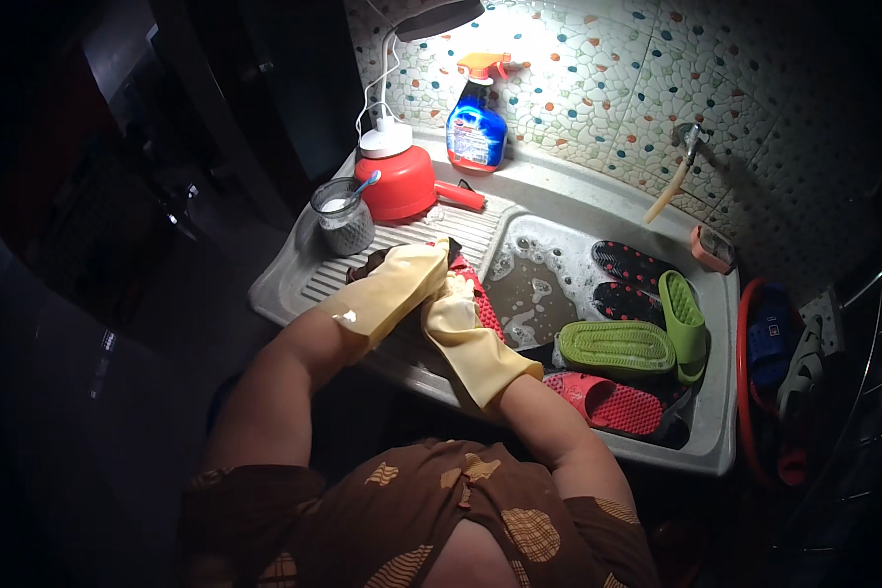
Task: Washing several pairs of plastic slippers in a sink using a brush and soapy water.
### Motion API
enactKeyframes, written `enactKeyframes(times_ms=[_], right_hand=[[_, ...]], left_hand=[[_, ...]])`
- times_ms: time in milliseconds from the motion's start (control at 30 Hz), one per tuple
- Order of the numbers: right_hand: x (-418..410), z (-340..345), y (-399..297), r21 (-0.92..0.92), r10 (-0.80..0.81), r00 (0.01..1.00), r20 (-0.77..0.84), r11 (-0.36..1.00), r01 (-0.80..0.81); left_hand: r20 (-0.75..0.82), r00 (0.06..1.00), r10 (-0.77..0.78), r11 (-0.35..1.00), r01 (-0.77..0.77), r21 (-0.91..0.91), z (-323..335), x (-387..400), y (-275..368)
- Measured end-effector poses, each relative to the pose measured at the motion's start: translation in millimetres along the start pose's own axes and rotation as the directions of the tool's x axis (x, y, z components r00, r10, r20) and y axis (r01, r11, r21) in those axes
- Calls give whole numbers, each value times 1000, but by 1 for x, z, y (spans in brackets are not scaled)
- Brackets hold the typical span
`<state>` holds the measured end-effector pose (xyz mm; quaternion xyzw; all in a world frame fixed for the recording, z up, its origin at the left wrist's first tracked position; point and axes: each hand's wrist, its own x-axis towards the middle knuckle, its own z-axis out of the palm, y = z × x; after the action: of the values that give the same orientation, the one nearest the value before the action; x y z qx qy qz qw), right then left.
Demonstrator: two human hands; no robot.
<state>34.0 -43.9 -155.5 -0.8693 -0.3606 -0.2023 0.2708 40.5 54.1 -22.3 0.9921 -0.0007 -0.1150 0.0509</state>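
Note:
Both my hands wear pale yellow rubber gloves and meet over the left side of a grey washing sink (pixel 713 448). My left hand (pixel 430 259) reaches across a red-and-black slipper (pixel 490 312); its fingers are hidden. Close against it, my right hand (pixel 459 292) grips the slipper, whose studded red surface shows beside the glove. A dark brown or black piece (pixel 360 272) sticks out behind the left glove, too covered to name. The ribbed draining board (pixel 323 283) lies under the hands.
Foamy grey water (pixel 536 294) fills the basin, with black soles (pixel 632 264), green slippers (pixel 617 347) and a red slipper (pixel 625 406). A glass jar (pixel 344 224), red dipper (pixel 397 184), spray bottle (pixel 476 132), lamp (pixel 441 18) and hosed tap (pixel 691 143) stand behind. More footwear fills a red tub (pixel 744 382).

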Motion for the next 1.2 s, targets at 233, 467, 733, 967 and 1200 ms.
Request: enactKeyframes(times_ms=[233,467,733,967,1200], right_hand=[[-9,-2,12,-576,-297,946,-130,800,172],[3,18,-10,-40,107,994,-12,993,-107],[-4,11,5,-320,153,965,214,944,-79],[-2,12,6,-220,-135,967,-215,972,87],[-13,13,16,-340,-16,1000,-22,941,7]], left_hand=[[376,926,-12,980,87,-181,-25,-29,-1],[-299,871,391,867,-457,-200,77,56,-73],[66,974,218,969,-223,104,-7,-24,-8],[106,949,297,938,-311,152,17,22,-15],[69,965,254,959,-260,113,-2,-4,0]])
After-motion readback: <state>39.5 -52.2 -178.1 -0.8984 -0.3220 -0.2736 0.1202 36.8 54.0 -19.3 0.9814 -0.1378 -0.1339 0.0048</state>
